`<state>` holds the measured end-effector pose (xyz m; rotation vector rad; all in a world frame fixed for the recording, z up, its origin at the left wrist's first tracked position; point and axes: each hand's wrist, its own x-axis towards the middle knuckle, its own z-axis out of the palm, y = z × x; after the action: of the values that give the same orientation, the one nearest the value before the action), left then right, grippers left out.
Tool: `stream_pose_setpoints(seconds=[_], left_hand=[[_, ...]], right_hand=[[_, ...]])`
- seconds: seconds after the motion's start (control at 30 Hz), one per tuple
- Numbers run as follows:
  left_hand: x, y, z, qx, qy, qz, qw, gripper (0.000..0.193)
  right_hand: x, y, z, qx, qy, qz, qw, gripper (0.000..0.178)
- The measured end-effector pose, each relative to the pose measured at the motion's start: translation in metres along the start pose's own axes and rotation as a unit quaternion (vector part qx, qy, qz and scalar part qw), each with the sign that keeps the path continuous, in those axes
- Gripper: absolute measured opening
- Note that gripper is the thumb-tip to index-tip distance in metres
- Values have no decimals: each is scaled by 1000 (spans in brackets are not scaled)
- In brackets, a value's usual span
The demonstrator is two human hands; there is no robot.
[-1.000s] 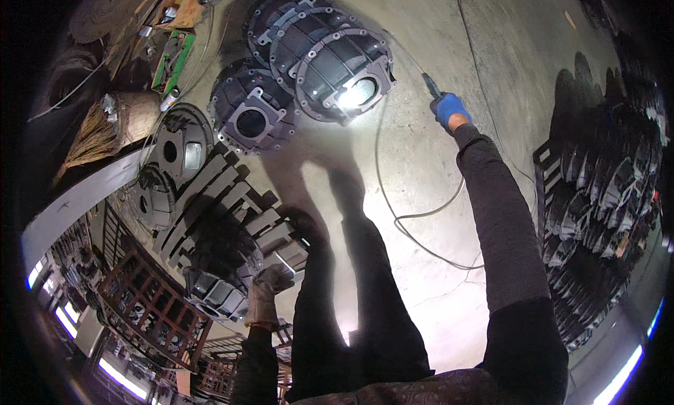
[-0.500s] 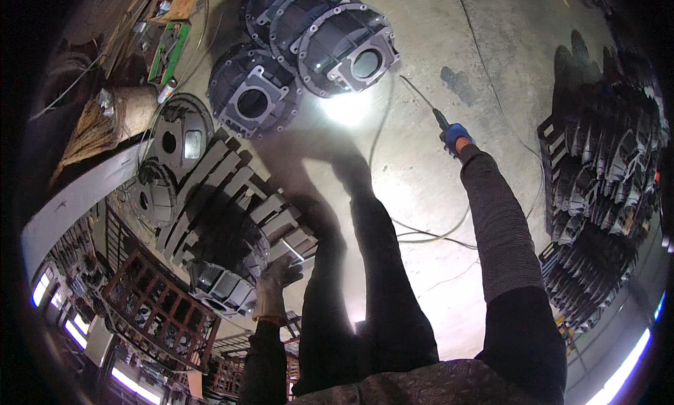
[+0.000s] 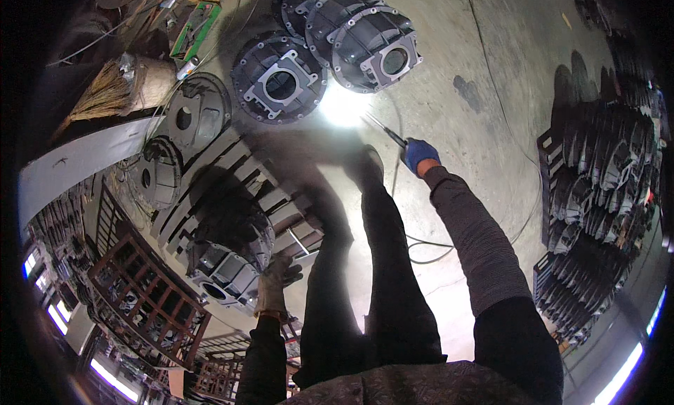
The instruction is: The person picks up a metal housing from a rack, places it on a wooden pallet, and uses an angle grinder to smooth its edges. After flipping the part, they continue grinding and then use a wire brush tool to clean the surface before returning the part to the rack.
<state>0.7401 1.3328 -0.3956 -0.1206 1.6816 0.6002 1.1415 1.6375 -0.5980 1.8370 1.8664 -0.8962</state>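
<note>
My right hand (image 3: 420,154), in a blue glove, is closed around a slim black hand tool (image 3: 394,136) with a long thin shaft. The shaft points to the upper left, at a bright patch of light on the floor. Beyond its tip stand bell-shaped metal housings (image 3: 372,47) with bolt-hole rims, and another such housing (image 3: 260,82) to their left. My left hand (image 3: 277,282), in a pale glove, is beside the rim of a grey metal housing (image 3: 228,268) on the left. Its fingers reach out to the right; whether it bears on the rim I cannot tell.
A slatted pallet (image 3: 281,212) lies left of my legs, with more round castings (image 3: 200,117) behind it. A dark cable (image 3: 428,247) loops over the floor. Stacked castings (image 3: 597,201) line the right side. A straw broom (image 3: 102,93) and green tray (image 3: 195,31) are upper left.
My right hand has moved left with the tool, bringing its shaft to the lit patch by the housings. My left hand stays by its housing. The view has shifted slightly.
</note>
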Motion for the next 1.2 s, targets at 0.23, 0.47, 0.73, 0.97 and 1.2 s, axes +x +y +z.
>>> stream_pose_setpoints(seconds=[0.23, 0.47, 0.73, 0.97, 1.2], left_hand=[[-4, 7, -7, 0, 31, -17, 999, 49], [7, 13, 20, -15, 35, 2, 999, 47], [4, 74, 94, -20, 26, 11, 999, 37], [-3, 116, 178, 28, -10, 51, 998, 39], [-11, 149, 211, 153, -54, 44, 986, 38]], right_hand=[[-18, 39, 38, -10, -15, 81, 997, 29], [-37, 68, 18, -24, 22, 27, 999, 33], [-56, 58, -22, 9, -33, 80, 996, 36], [0, 86, -57, 107, 126, 34, 986, 30], [-43, 145, -64, 102, 11, 101, 990, 29]])
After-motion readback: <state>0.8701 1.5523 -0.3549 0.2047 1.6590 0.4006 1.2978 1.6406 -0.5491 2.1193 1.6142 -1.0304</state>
